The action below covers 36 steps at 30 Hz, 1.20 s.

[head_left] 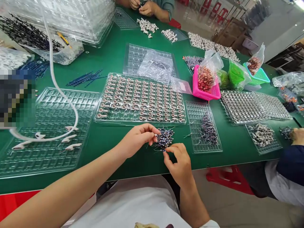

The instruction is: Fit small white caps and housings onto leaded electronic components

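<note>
A heap of small dark-blue parts with thin wire ends point(166, 136) lies on the green table in front of me. My left hand point(139, 139) is at the heap's left edge, thumb and forefinger pinched on a small white-tipped piece whose kind I cannot make out. At the near edge of the heap, my right hand point(179, 161) pinches a small blue wired part point(164, 150). Beyond the hands sits a clear tray of white parts with round ends point(140, 98). More blue wired parts point(209, 129) are piled on a clear tray point(196, 145) to the right.
At left, a clear tray point(47, 158) holds several white pieces, and a white hose point(51, 63) loops over it. A pink basket point(206, 91) holds bagged copper-coloured parts. Co-workers' hands show across the table point(147, 8) and at far right point(297, 136).
</note>
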### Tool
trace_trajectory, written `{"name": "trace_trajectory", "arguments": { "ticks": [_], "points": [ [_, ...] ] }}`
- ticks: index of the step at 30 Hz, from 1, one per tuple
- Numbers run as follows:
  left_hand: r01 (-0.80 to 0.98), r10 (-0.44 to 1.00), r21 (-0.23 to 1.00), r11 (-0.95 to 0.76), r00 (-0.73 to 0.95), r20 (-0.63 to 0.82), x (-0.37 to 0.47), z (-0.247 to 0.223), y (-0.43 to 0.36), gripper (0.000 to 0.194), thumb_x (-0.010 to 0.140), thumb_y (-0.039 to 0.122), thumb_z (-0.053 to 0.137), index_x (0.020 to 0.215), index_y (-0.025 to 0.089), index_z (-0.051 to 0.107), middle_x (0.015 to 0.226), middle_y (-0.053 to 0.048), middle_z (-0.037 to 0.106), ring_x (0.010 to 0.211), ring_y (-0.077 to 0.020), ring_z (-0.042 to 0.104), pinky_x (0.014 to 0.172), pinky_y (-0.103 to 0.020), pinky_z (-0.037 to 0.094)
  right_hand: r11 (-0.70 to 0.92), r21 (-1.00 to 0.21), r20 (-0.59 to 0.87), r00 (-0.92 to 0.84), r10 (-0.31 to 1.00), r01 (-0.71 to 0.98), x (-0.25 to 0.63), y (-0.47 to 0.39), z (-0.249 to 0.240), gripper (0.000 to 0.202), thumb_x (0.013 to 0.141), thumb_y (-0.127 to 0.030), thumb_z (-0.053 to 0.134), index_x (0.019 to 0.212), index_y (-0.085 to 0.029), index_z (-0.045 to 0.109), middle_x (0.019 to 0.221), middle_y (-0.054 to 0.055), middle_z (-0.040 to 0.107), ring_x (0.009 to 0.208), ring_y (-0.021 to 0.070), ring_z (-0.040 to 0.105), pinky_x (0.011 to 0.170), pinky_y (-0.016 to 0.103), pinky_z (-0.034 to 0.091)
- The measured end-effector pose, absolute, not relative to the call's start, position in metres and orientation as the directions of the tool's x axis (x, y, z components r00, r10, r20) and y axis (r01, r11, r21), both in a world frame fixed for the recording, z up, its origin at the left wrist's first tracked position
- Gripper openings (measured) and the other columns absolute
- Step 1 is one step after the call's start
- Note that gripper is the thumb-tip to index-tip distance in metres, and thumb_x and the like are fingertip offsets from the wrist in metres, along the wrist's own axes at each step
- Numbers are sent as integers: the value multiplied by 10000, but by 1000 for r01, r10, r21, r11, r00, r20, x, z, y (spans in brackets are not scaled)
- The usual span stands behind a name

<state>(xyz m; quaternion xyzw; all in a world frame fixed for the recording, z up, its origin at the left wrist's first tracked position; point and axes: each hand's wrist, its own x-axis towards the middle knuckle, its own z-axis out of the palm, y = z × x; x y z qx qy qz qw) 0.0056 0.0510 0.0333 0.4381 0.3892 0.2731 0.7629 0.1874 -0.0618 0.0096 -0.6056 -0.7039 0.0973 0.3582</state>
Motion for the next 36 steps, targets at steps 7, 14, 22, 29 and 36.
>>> {"name": "trace_trajectory", "arguments": {
  "ticks": [7,14,22,29,36],
  "points": [
    [-34,655,831,555,634,-411,6,44,45,147,789,293,519,775,166,591,604,45,398,511,-100,318,466,-225,210,285,-706,426,67,902,648,189,-65,13,158,873,-110,642,967,-233,612,851,19,618,802,166,608,698,321,521],
    [223,638,939,261,690,-342,6,48,37,363,871,521,573,787,180,664,587,51,421,554,-123,342,509,-253,266,404,-681,555,70,829,611,184,-63,7,276,853,-59,655,1036,-261,611,862,18,621,774,163,596,686,347,537],
    [309,548,922,235,741,-388,4,55,41,289,811,453,638,750,172,668,635,53,492,601,-121,382,562,-247,310,446,-648,609,68,791,617,184,-64,3,328,847,-48,659,1075,-278,610,851,16,633,750,160,594,657,341,542],
    [308,552,895,324,707,-443,7,52,42,259,764,435,670,733,179,666,586,67,474,534,-106,347,512,-245,279,436,-656,600,75,796,616,184,-63,1,306,852,-65,655,1078,-267,611,857,20,646,756,164,607,675,353,548],
    [267,512,843,467,696,-503,7,50,42,282,720,436,736,710,171,639,552,81,416,491,-84,298,454,-228,237,413,-729,545,99,833,545,183,-63,1,265,852,-75,645,1047,-252,618,856,23,654,778,173,625,692,363,549]
  ]
}}
